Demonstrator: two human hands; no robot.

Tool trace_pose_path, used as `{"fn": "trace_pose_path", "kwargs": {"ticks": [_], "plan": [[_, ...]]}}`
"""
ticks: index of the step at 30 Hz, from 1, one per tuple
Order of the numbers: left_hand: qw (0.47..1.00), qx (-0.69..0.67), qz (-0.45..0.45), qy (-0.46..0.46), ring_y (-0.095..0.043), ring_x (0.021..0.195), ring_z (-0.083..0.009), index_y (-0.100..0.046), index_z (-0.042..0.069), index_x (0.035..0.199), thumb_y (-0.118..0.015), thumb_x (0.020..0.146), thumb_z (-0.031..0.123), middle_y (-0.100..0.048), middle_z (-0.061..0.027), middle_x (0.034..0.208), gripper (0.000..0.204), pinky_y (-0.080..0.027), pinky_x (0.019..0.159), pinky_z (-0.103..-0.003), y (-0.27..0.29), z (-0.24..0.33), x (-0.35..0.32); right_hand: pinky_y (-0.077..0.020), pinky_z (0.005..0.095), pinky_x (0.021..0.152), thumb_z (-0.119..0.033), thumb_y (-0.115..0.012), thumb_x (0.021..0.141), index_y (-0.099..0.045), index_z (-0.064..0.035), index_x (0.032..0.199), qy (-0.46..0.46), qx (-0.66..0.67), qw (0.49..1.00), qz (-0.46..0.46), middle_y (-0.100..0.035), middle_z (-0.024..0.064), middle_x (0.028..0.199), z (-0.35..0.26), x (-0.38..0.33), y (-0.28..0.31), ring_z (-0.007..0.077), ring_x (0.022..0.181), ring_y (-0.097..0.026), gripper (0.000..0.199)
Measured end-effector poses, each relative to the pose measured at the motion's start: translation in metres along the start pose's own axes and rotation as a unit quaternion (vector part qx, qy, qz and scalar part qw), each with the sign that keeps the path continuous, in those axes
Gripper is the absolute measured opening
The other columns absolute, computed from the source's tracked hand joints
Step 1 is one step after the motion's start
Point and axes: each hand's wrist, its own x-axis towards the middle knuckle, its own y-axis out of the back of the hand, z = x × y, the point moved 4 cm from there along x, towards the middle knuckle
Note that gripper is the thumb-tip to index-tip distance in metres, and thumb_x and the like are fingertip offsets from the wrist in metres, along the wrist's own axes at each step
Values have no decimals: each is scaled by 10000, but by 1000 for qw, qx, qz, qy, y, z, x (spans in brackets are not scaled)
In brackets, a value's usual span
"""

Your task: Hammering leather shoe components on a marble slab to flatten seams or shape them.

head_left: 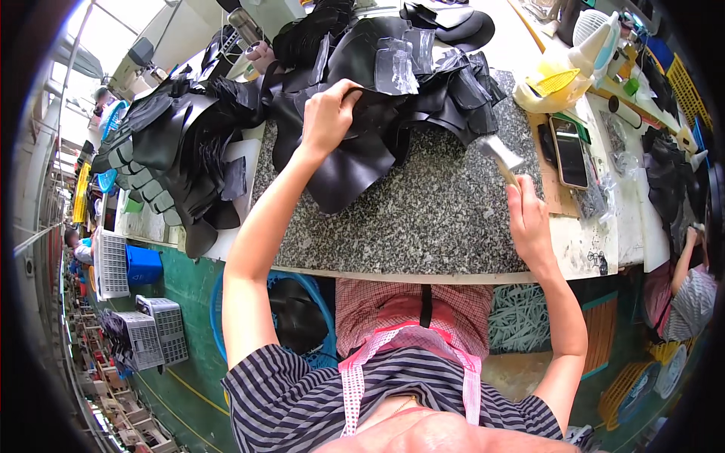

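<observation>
My left hand [327,119] is closed on the edge of a black leather piece [343,170], whose lower part drapes over the speckled stone slab [393,219]. Fingers wrapped around its handle, my right hand [530,220] holds a hammer [502,155] at the slab's right side. The metal head of the hammer points away from me, just right of the leather. Behind my left hand lies a heap of black leather pieces [461,94], some with grey, creased patches. Layered black pieces [185,143] spread over the table to the left.
A phone [569,153] lies right of the slab, near a yellowish plastic bag [555,83] and a small fan [596,30]. Below the table's front edge stands a blue basket [328,332] with black pieces inside. Another person [687,291] works at the far right. Crates [162,328] sit on the green floor.
</observation>
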Motion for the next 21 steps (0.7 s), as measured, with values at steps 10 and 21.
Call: {"fn": "trace_pose_path", "kwargs": {"ticks": [10,21], "plan": [[928,-300,-78,207,-514,650,-19,-774,101,1018,-740,1010,263,-645,85,801,166,-399,569,-220,24,-43,28,-543,568,641,-350,-509,1100,-488,-38,1121,237,11,964,-117,-698,230,763,-124,87,-118,462,762,-707,314],[968,180,47,-166,-774,867,-267,-738,32,1200,-690,821,-53,-781,-129,1102,391,-615,738,-339,187,138,-89,-460,414,591,-339,-507,1123,-575,-43,1115,56,254,957,-127,-635,119,728,-90,81,-105,229,621,-612,304]]}}
